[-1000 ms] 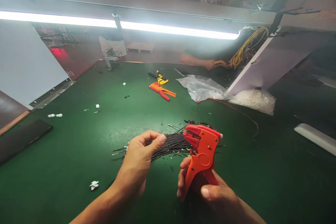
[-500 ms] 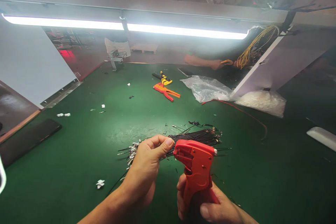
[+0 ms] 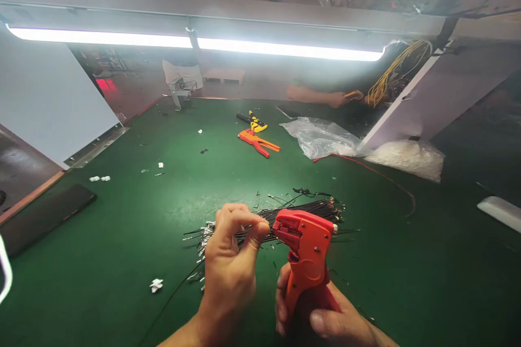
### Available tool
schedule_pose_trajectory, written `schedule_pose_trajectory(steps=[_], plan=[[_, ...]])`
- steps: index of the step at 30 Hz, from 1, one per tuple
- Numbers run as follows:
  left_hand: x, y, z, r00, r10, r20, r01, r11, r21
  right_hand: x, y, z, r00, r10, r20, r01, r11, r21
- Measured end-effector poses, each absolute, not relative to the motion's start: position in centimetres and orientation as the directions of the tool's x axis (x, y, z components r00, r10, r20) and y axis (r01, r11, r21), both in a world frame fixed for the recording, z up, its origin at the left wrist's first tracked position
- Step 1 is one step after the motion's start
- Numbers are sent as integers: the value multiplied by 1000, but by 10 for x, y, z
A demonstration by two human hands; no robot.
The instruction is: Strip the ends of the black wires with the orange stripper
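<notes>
My right hand grips the handles of a red-orange wire stripper, jaws pointing left. My left hand pinches a thin black wire between thumb and fingers, right at the stripper's jaws. The wire trails down and left over the green mat. Behind both hands lies a bundle of black wires with metal terminals at its left end.
A second orange stripper and a yellow-black tool lie farther back. Clear plastic bags and a bag of white parts sit at the right. Another person's arm works near yellow wires. A dark phone lies left.
My left hand has risen and turned, its fingers now pinched at the stripper's jaws. The stripper tilted slightly, its handles spread wider than half a second ago.
</notes>
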State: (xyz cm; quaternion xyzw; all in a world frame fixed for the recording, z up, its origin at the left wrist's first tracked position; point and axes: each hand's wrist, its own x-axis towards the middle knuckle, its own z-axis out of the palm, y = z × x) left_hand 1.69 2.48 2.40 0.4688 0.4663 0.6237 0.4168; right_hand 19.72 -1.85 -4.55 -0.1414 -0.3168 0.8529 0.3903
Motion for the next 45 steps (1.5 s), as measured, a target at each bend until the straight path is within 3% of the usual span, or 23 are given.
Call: schedule_pose_trajectory(steps=[1, 3, 6, 9, 13, 17, 24, 28, 33, 45], plan=[[18, 22, 21, -239, 911, 336, 43, -336, 941, 196, -18, -44, -654, 756, -2, -573, -498, -650], [20, 17, 15, -217, 747, 628, 357, -539, 763, 195, -18, -40, -650, 759, -36, -563, -513, -649], [26, 13, 6, -96, 576, 812, 629, -597, 498, 195, -19, -37, -652, 756, -62, -547, -525, -651], [33, 13, -1, -61, 539, 840, 677, -596, 432, 196, -18, -38, -660, 751, -32, -533, -497, -685], [41, 10, -5, -74, 534, 842, 658, -608, 443, 197, -16, -37, -649, 759, 48, -518, -395, -759], [43, 6, -3, -83, 552, 830, 648, -603, 465, 198, -12, -29, -646, 763, 33, -497, -388, -776], [42, 6, -4, -26, 510, 860, 685, -617, 386, 196, -8, -17, -680, 724, 113, -479, -322, -817], [41, 3, -5, 22, 490, 871, 714, -617, 330, 196, -10, -19, -666, 738, 103, -466, -304, -831], [37, 4, -3, 16, 530, 848, 676, -630, 382, 198, -11, -29, -669, 741, 59, -455, -346, -820], [28, 8, -7, 155, 451, 879, 694, -683, 228, 201, -19, -48, -603, 797, 35, -432, -290, -854]])
